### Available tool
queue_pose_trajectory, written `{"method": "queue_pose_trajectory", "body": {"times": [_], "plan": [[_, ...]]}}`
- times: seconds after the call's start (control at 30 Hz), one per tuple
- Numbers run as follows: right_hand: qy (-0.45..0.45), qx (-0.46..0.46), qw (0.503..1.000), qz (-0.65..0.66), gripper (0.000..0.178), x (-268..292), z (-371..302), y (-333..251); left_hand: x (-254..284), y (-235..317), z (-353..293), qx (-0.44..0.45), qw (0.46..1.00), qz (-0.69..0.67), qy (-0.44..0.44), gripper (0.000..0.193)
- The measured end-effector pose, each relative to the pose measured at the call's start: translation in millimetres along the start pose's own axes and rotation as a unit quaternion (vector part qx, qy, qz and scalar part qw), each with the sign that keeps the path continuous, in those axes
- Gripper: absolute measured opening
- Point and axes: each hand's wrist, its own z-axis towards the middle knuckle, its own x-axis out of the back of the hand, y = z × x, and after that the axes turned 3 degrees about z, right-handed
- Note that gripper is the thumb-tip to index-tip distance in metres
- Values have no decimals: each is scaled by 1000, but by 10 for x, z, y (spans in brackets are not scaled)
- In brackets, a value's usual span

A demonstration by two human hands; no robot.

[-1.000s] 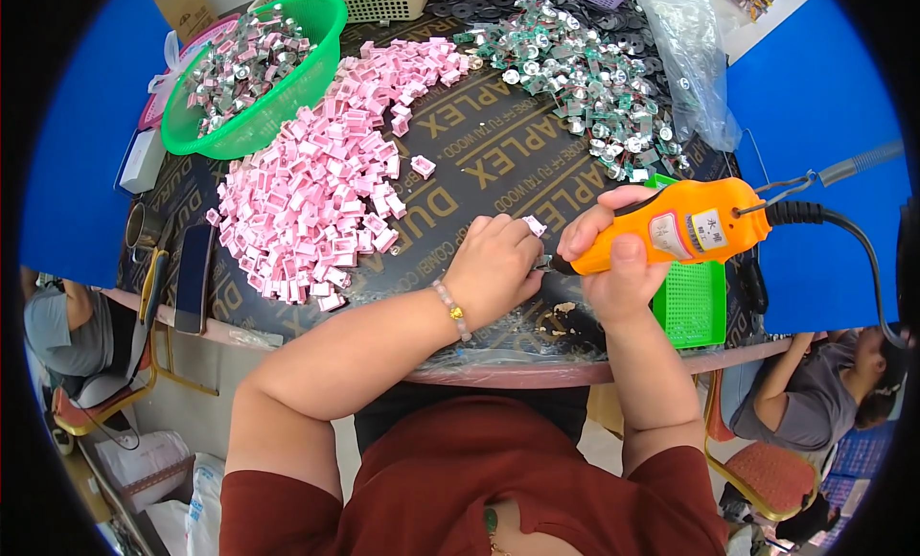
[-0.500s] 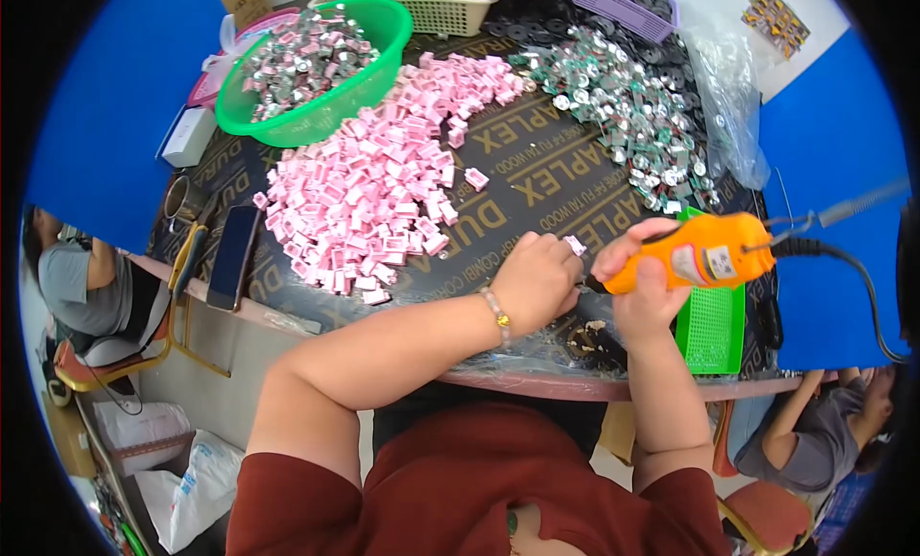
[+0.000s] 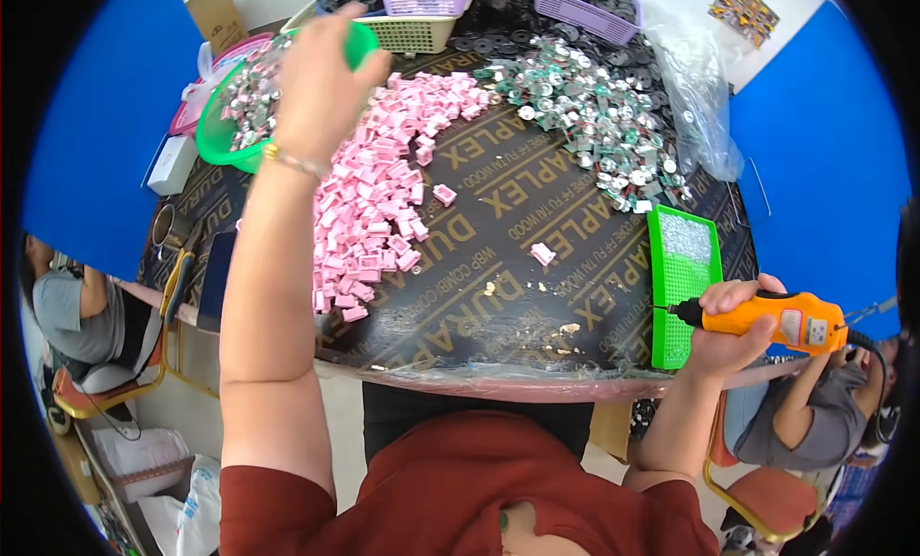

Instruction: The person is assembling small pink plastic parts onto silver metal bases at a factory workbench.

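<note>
My left hand (image 3: 331, 72) is stretched out over the far-left green bowl (image 3: 217, 146), thumb and fingers apart, slightly blurred, with nothing visible in it. The bowl holds many small silvery and pink pieces (image 3: 251, 101). In my right hand (image 3: 730, 343) is an orange electric screwdriver (image 3: 767, 318), lying nearly level. Its thin dark bit points left above a green perforated tray (image 3: 669, 268), which has tiny silvery parts at its far end. One pink plastic housing (image 3: 542, 254) lies alone mid-table. To its left spreads a large heap of pink housings (image 3: 369, 206), partly hidden by my left forearm.
Green-and-silver small parts (image 3: 599, 115) are heaped at the far right beside black discs and a clear plastic bag (image 3: 695, 105). Baskets (image 3: 407, 34) line the back. A cord trails from the screwdriver. Other people (image 3: 81, 302) sit at both sides.
My left hand has moved from the near middle of the table up to the green bowl. My right hand has carried the screwdriver rightward to the green tray. A pink housing now lies mid-table.
</note>
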Motion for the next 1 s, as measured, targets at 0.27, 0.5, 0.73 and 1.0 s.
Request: {"method": "queue_pose_trajectory", "body": {"times": [0.27,0.5,0.73,1.0], "plan": [[42,-23,998,-31,60,117,-114,-31,-1157,1813,-1067,-164,923,-249,-242,28],[35,-27,999,-14,59,54,-132,-65,-1744,2390,-990,-267,917,-157,-251,21],[48,30,997,-44,53,424,65,-74,-1048,1964,-499,-68,905,-368,-201,20],[62,-19,989,-131,29,842,589,308,-258,1072,-889,-40,853,-232,-465,20]]}}
